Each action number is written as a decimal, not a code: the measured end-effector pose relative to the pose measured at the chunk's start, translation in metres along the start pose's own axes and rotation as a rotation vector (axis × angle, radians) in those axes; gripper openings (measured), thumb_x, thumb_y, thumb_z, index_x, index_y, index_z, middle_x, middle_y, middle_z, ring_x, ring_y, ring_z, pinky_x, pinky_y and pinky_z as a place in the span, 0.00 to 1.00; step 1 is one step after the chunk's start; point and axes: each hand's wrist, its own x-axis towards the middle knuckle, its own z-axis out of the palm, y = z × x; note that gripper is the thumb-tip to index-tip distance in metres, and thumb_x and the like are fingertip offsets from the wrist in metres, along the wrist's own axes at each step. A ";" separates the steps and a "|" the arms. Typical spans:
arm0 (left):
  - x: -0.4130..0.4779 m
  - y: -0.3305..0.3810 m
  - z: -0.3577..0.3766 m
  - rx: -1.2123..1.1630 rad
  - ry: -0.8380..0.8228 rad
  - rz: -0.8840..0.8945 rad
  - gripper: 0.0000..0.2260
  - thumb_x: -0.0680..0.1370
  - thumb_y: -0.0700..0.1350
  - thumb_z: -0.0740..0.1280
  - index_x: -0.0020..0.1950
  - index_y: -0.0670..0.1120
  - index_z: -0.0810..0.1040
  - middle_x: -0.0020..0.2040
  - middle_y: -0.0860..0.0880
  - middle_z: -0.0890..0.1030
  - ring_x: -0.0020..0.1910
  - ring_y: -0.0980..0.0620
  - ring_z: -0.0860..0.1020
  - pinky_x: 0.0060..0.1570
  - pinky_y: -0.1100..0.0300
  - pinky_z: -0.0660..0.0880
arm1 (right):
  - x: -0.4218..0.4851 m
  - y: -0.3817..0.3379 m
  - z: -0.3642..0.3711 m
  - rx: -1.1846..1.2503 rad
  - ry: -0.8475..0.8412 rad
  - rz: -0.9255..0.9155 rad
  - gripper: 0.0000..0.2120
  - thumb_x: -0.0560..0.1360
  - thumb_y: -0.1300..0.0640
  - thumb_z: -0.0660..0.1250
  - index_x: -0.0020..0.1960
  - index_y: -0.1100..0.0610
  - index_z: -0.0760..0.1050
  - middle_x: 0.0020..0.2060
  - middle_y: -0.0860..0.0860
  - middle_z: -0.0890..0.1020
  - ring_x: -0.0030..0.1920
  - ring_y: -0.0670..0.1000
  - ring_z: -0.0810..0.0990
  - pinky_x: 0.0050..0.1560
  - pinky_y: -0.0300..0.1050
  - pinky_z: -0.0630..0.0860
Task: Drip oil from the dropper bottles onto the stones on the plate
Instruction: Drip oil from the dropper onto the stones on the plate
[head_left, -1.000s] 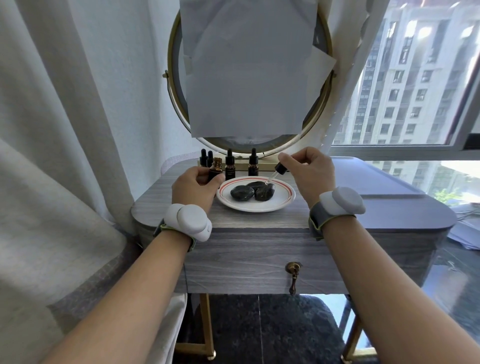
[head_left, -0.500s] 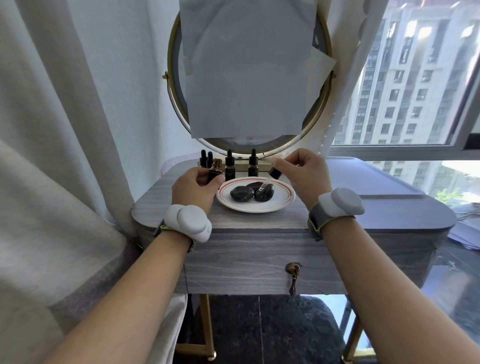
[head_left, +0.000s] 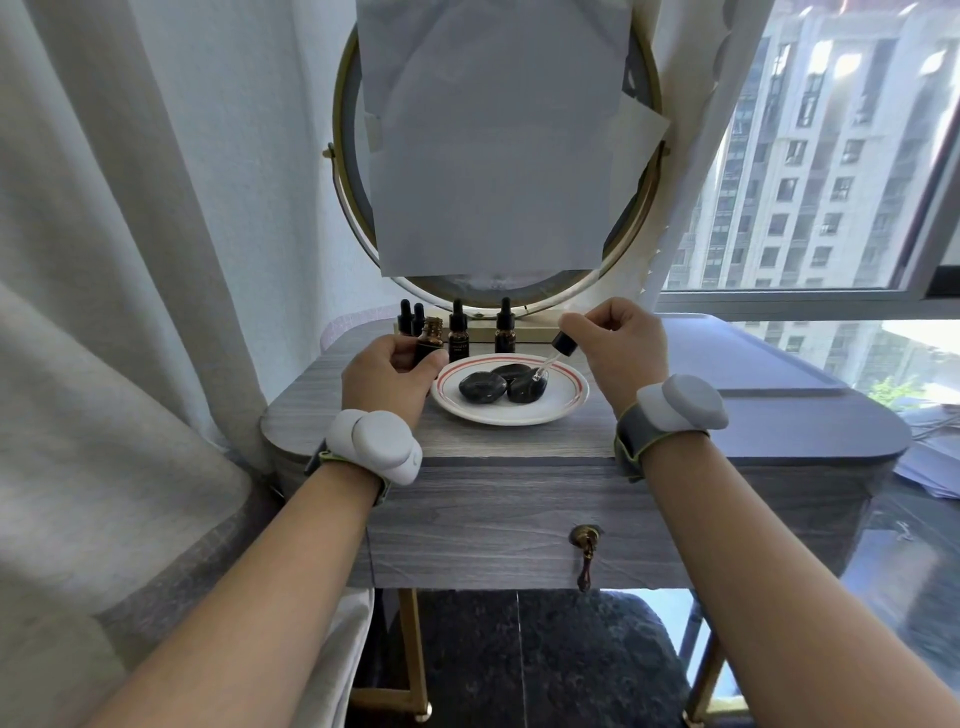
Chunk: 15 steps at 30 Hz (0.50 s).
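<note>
A white plate (head_left: 563, 408) with a red ring sits on the grey table and carries three black stones (head_left: 482, 388). My right hand (head_left: 618, 348) pinches a dropper (head_left: 551, 358) by its black bulb; the glass tip slants down onto the right stone. My left hand (head_left: 387, 376) grips an uncapped amber bottle (head_left: 430, 339) just left of the plate. Several capped dropper bottles (head_left: 505, 326) stand in a row behind the plate.
A round gold-framed mirror (head_left: 353, 197) covered with paper stands right behind the bottles. A curtain hangs at the left and a window (head_left: 831, 156) is on the right. The grey table (head_left: 519, 447) has a drawer with a key (head_left: 585, 553) below.
My right hand has kept the dropper over the plate, shifting slightly; the tip now rests over the right stone. My left hand and the open bottle have stayed in place.
</note>
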 end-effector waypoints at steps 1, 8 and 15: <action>0.000 0.000 0.000 0.002 0.002 0.000 0.07 0.72 0.51 0.71 0.48 0.52 0.78 0.44 0.53 0.83 0.45 0.53 0.81 0.51 0.49 0.79 | 0.001 0.001 0.000 -0.006 0.008 0.005 0.09 0.69 0.53 0.72 0.34 0.54 0.75 0.24 0.41 0.74 0.27 0.39 0.71 0.28 0.27 0.68; -0.001 -0.001 0.000 -0.012 0.003 -0.005 0.09 0.72 0.51 0.71 0.50 0.50 0.80 0.45 0.51 0.83 0.46 0.51 0.81 0.51 0.49 0.79 | 0.002 0.003 0.000 -0.034 0.054 0.022 0.09 0.69 0.54 0.71 0.38 0.60 0.78 0.28 0.45 0.75 0.30 0.43 0.71 0.33 0.35 0.69; -0.002 0.001 -0.001 -0.007 -0.005 0.006 0.10 0.72 0.51 0.71 0.51 0.49 0.80 0.46 0.50 0.83 0.46 0.52 0.81 0.51 0.49 0.79 | 0.003 0.003 0.000 -0.045 0.075 0.024 0.08 0.71 0.52 0.71 0.37 0.55 0.76 0.30 0.46 0.77 0.32 0.44 0.72 0.35 0.36 0.70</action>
